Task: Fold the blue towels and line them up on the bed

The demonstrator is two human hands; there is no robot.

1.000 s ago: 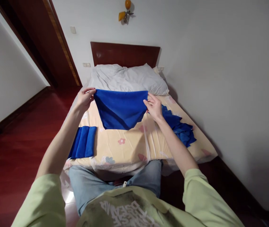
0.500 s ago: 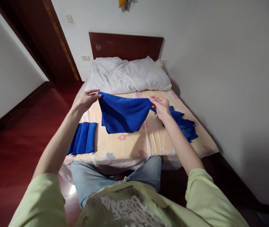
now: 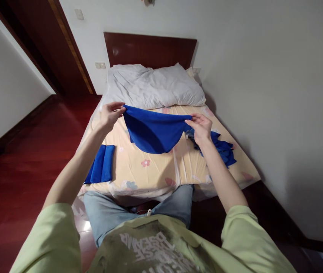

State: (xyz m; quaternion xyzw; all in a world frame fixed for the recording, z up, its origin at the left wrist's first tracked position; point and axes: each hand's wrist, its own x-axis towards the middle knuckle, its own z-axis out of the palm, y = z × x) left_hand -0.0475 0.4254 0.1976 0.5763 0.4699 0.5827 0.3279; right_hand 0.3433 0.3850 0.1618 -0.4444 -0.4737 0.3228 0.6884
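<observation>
A blue cloth (image 3: 154,131) hangs stretched between my two hands above the bed, its lower edge sagging in a curve. My left hand (image 3: 112,114) pinches its upper left corner between thumb and fingers. At the upper right corner, my right hand (image 3: 200,126) grips the cloth the same way. Blue folded cloths (image 3: 102,163) lie side by side on the bed below my left forearm, which hides part of them. Beyond my right wrist is a loose heap of crumpled blue cloths (image 3: 224,151), partly covered by my forearm.
The bed (image 3: 147,178) has a yellow flowered sheet. White pillows (image 3: 156,85) rest against the dark wooden headboard (image 3: 150,49). A wall (image 3: 278,113) runs along the right side, and red wooden floor (image 3: 30,159) lies to the left.
Both hands have shifted a little to the right with the cloth. Its lower edge, squarer before, now hangs in a rounder curve.
</observation>
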